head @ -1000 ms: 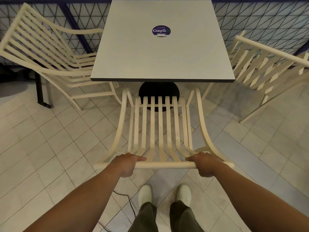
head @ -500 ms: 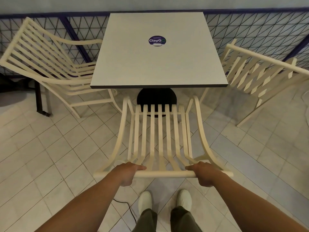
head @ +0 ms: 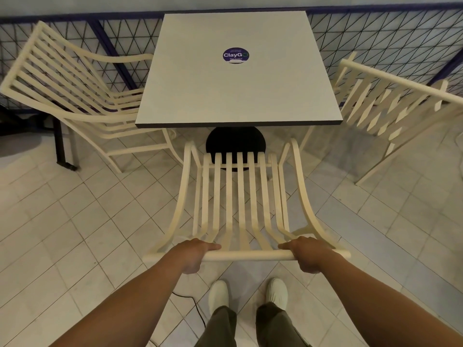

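Observation:
A cream slatted chair (head: 240, 196) stands in front of me, its seat facing a square grey table (head: 238, 96). My left hand (head: 194, 254) grips the chair's top rail (head: 248, 256) near its left end. My right hand (head: 307, 254) grips the same rail near its right end. Both thumbs lie along the rail's upper side. The chair's front edge sits just short of the table's near edge, above the black round table base (head: 235, 144).
Two more cream slatted chairs flank the table, one at the left (head: 75, 96) and one at the right (head: 390, 106). A blue mesh fence (head: 375, 46) runs behind. A black post (head: 61, 144) stands at the left. My white shoes (head: 218, 295) and a thin cable (head: 195, 306) are on the tiled floor.
The chair and my hands have drawn back from the table toward me; the table now looks farther off and more floor shows between it and the chair. Both grips are unchanged.

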Demonstrator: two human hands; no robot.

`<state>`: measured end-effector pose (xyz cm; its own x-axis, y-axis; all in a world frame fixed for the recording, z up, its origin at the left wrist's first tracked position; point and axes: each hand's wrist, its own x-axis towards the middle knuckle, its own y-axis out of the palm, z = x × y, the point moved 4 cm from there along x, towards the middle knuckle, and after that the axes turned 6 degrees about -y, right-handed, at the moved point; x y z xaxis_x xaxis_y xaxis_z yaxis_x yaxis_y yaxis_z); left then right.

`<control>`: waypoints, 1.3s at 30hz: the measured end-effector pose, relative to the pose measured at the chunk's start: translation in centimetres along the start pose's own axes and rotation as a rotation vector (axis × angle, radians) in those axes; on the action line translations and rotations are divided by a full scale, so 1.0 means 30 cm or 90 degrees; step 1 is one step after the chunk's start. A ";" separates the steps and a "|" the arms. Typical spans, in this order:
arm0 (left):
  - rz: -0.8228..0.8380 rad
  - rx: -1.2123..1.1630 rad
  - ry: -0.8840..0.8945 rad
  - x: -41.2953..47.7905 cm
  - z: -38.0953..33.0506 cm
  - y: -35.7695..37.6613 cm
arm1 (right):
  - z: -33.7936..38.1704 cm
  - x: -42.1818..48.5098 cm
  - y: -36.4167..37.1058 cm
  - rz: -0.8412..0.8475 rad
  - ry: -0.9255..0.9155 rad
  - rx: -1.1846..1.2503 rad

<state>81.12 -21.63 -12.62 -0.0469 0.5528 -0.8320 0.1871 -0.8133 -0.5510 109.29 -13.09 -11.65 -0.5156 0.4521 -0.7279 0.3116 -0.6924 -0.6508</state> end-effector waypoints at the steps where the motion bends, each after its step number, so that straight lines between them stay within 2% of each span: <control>1: -0.002 0.000 0.000 0.000 -0.001 0.000 | -0.003 0.002 0.002 0.000 -0.002 0.001; 13: -0.033 -0.025 -0.005 -0.004 0.013 0.017 | -0.021 0.006 0.008 -0.002 0.006 0.050; 22: -0.032 0.004 0.000 0.002 0.002 0.015 | -0.025 0.019 0.016 -0.010 -0.019 0.015; 31: -0.020 -0.084 0.029 0.009 0.010 0.015 | -0.044 0.039 0.024 0.033 -0.008 0.095; 35: -0.025 -0.155 0.048 -0.008 -0.013 -0.027 | -0.008 0.020 -0.045 0.005 -0.004 0.177; 39: -0.052 -0.156 0.069 -0.028 -0.034 -0.102 | 0.031 -0.009 -0.127 -0.042 0.005 0.181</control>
<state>81.60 -19.44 -10.17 0.0318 0.6418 -0.7662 0.4189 -0.7046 -0.5728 107.50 -11.08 -8.78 -0.5203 0.5052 -0.6886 0.0408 -0.7907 -0.6109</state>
